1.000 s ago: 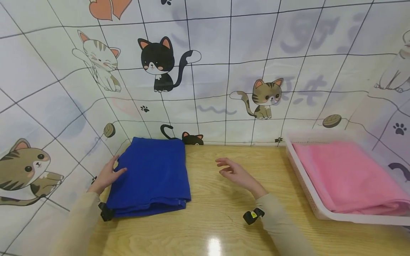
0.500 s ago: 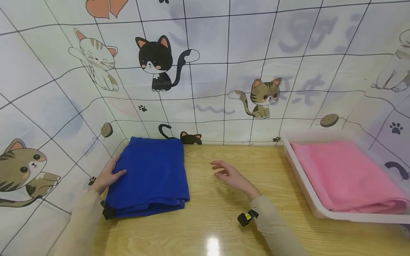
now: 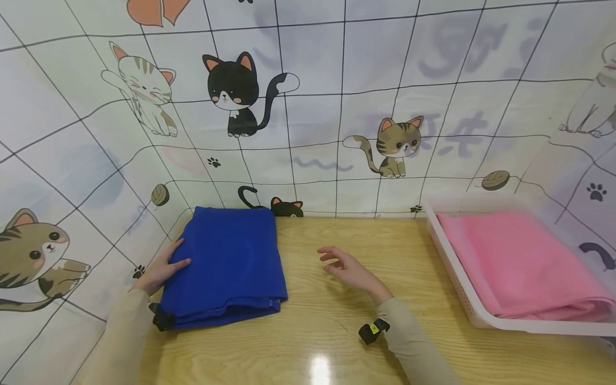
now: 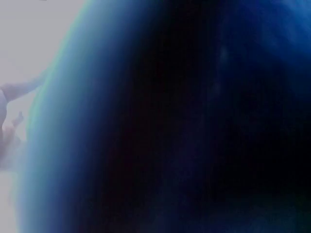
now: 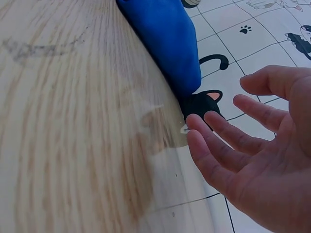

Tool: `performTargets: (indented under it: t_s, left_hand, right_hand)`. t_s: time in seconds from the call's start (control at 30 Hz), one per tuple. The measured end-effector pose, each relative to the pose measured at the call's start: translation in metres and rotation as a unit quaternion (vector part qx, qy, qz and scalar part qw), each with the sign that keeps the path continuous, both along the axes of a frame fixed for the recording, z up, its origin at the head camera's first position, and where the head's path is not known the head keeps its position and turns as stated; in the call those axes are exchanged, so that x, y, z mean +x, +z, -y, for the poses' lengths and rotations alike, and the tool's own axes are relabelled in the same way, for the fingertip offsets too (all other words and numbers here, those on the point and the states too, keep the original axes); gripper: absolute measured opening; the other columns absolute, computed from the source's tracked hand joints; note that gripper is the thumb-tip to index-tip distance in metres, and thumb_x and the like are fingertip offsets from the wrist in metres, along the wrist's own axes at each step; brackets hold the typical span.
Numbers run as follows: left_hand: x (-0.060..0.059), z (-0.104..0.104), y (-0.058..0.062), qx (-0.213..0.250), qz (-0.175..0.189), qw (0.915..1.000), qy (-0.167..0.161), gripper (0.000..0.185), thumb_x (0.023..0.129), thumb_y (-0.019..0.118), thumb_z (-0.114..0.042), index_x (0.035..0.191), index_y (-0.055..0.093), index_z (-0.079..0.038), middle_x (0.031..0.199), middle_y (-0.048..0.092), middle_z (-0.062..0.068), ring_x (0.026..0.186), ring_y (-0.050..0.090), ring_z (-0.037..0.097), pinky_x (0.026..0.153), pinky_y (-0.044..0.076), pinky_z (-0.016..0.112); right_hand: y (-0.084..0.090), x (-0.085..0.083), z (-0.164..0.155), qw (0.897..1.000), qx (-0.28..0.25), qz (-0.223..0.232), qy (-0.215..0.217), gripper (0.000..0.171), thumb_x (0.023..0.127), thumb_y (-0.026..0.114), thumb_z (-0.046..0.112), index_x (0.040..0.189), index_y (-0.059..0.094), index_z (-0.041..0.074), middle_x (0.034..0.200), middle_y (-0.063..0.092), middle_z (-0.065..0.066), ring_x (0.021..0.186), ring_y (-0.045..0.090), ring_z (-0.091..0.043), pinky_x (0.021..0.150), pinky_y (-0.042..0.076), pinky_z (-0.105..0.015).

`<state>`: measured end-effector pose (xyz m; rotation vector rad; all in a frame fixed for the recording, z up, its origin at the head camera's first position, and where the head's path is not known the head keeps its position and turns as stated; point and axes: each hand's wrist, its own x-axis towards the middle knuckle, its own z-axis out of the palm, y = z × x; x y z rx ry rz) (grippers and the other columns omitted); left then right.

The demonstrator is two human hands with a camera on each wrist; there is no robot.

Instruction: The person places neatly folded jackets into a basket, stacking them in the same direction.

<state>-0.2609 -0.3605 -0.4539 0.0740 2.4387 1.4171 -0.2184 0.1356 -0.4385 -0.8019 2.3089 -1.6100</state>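
A folded blue cloth [image 3: 226, 264] lies at the left end of the wooden table [image 3: 327, 326], against the cat-print wall. My left hand [image 3: 162, 269] rests on the cloth's left edge, thumb on top and fingers straight along the side. The left wrist view is filled by blurred blue cloth [image 4: 194, 126]. My right hand [image 3: 344, 267] hovers over the table's middle with relaxed fingers, holding nothing. In the right wrist view the right hand [image 5: 252, 160] is open, palm up-facing, with the blue cloth [image 5: 163, 39] beyond it.
A white plastic basket [image 3: 457, 278] at the right end holds a folded pink cloth [image 3: 520, 262]. The cat-print backdrop [image 3: 308, 107] closes off the back and left sides. Bare wood lies between the blue cloth and the basket.
My right hand has drifted slightly toward me and lower over the table. My left hand has slid a little nearer along the cloth's left edge.
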Motion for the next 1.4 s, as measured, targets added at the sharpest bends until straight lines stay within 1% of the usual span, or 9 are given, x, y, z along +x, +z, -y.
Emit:
performTargets:
  t_s: [0.13,0.27,0.37,0.5,0.6,0.77,1.07,1.23,1.4]
  left_hand:
    - [0.002,0.004,-0.001,0.019,0.021,0.9996,-0.007,0.085,0.101,0.053,-0.022,0.153,-0.013,-0.012,0.151,-0.02,0.033,0.134,-0.005,0.059,0.101,0.016,0.072]
    - [0.003,0.009,0.001,0.029,0.048,0.9982,-0.019,0.084,0.102,0.052,-0.021,0.153,-0.015,-0.016,0.15,-0.024,0.033,0.132,-0.003,0.062,0.097,0.018,0.074]
    - [0.004,0.009,0.004,0.036,0.063,0.9971,-0.022,0.084,0.101,0.052,-0.017,0.153,-0.014,-0.014,0.149,-0.023,0.034,0.131,-0.002,0.063,0.096,0.019,0.075]
    - [0.007,0.01,0.005,0.066,0.086,0.9937,-0.026,0.083,0.1,0.052,-0.01,0.153,-0.012,-0.012,0.148,-0.023,0.035,0.132,0.001,0.063,0.097,0.022,0.073]
    - [0.009,0.011,0.005,0.089,0.097,0.9906,-0.04,0.083,0.1,0.051,-0.008,0.153,-0.012,-0.012,0.149,-0.02,0.035,0.133,0.004,0.061,0.098,0.029,0.07]
    - [0.01,0.011,0.006,0.099,0.101,0.9884,-0.056,0.082,0.1,0.054,-0.011,0.154,-0.007,-0.011,0.15,-0.012,0.036,0.135,0.007,0.058,0.095,0.038,0.063]
    - [0.012,0.01,0.006,0.101,0.114,0.9866,-0.058,0.079,0.099,0.056,-0.012,0.153,-0.001,-0.008,0.149,-0.014,0.037,0.136,0.003,0.056,0.093,0.041,0.062]
    - [0.012,0.01,0.004,0.098,0.103,0.988,-0.061,0.08,0.098,0.057,-0.01,0.153,0.0,-0.006,0.149,-0.014,0.037,0.136,0.003,0.056,0.098,0.035,0.063]
    - [0.012,0.009,0.002,0.09,0.088,0.9897,-0.067,0.079,0.096,0.058,-0.007,0.151,0.001,-0.004,0.148,-0.014,0.039,0.135,0.006,0.057,0.099,0.03,0.066]
  right_hand:
    - [-0.015,-0.007,-0.001,1.0,-0.006,0.007,0.005,0.043,0.097,0.049,-0.005,0.139,0.04,-0.008,0.128,0.047,-0.037,0.106,0.054,-0.051,0.087,0.048,-0.05]
    - [-0.03,-0.013,-0.002,1.0,0.001,0.007,0.012,0.044,0.099,0.049,0.0,0.141,0.038,-0.005,0.13,0.047,-0.034,0.106,0.056,-0.045,0.088,0.048,-0.048]
    - [-0.029,-0.012,-0.002,1.0,0.001,0.014,0.019,0.045,0.1,0.048,0.003,0.142,0.037,-0.005,0.13,0.046,-0.033,0.106,0.057,-0.043,0.088,0.048,-0.048]
    - [-0.029,-0.011,-0.001,0.999,0.001,0.022,0.024,0.046,0.1,0.048,0.002,0.143,0.036,-0.006,0.131,0.045,-0.034,0.108,0.056,-0.044,0.089,0.047,-0.051]
    - [-0.036,-0.013,-0.001,0.999,0.006,0.022,0.024,0.046,0.099,0.048,0.002,0.143,0.036,-0.005,0.131,0.046,-0.032,0.109,0.056,-0.042,0.089,0.047,-0.05]
    - [-0.04,-0.015,-0.001,0.999,0.013,0.025,0.026,0.046,0.099,0.049,0.003,0.142,0.038,-0.004,0.13,0.048,-0.03,0.11,0.056,-0.041,0.089,0.048,-0.047]
    - [-0.041,-0.018,0.006,0.999,0.036,0.023,0.031,0.044,0.099,0.049,0.004,0.141,0.04,-0.003,0.129,0.05,-0.027,0.11,0.056,-0.038,0.088,0.048,-0.044]
    - [-0.037,-0.024,0.016,0.998,0.047,0.041,0.029,0.046,0.1,0.048,0.009,0.145,0.038,0.002,0.131,0.05,-0.025,0.111,0.057,-0.034,0.087,0.049,-0.041]
    - [-0.033,-0.036,0.033,0.996,0.033,0.066,0.044,0.05,0.101,0.047,0.011,0.149,0.032,0.003,0.134,0.046,-0.027,0.108,0.059,-0.034,0.086,0.05,-0.041]
